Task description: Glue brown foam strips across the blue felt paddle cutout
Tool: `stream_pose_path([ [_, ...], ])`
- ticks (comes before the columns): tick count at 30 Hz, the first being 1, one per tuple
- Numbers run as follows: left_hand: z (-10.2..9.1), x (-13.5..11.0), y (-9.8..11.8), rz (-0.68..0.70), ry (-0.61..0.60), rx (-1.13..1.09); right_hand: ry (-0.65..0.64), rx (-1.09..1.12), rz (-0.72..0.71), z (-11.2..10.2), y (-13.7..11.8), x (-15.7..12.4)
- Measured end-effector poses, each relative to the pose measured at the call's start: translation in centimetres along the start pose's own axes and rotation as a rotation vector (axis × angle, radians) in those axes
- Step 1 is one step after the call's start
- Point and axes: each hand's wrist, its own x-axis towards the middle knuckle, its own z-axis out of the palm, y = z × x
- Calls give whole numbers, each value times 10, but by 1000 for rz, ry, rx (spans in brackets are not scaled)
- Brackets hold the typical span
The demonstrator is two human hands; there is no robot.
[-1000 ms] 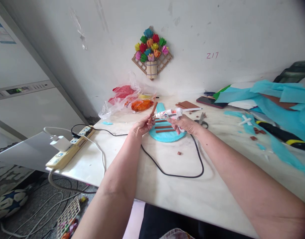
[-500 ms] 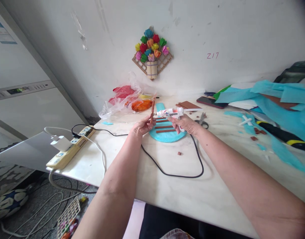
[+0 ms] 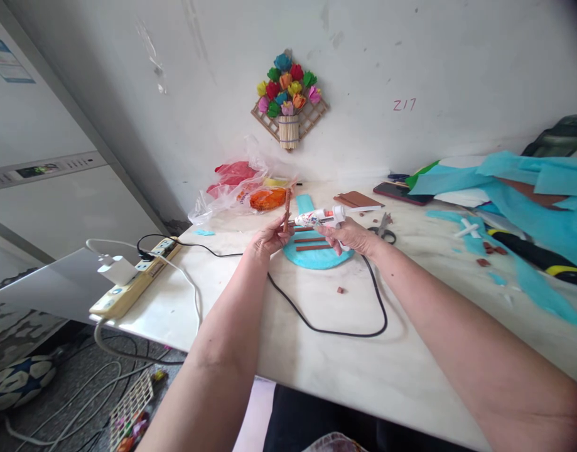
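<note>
My left hand pinches a narrow brown strip, held upright over the table. In my right hand is a white hot glue gun with coloured specks, its nozzle pointing left at the strip's lower part. Whether the nozzle touches the strip I cannot tell. Below both hands lies a round light-blue felt piece with a tab at its far side. Several brown strips lie across it in parallel rows. A white glue stick sticks out of the gun's back.
Scissors, a brown sheet and a phone lie right of the felt. Blue cloth scraps cover the far right. A black cord loops in front. A power strip sits at the left edge, plastic bags at the back.
The glue gun's nozzle has shifted slightly down along the brown strip, and the gun tilts a little differently. Both hands keep their grips; the view has moved slightly.
</note>
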Motion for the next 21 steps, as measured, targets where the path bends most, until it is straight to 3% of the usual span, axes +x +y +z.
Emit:
stream_pose_path([
  [8,3,-2,-1,58,-27,0,-50,10,-37,-1,0,0],
  [21,-2,-1,-1,44,-135,12,7,-1,-84,1,-4,0],
])
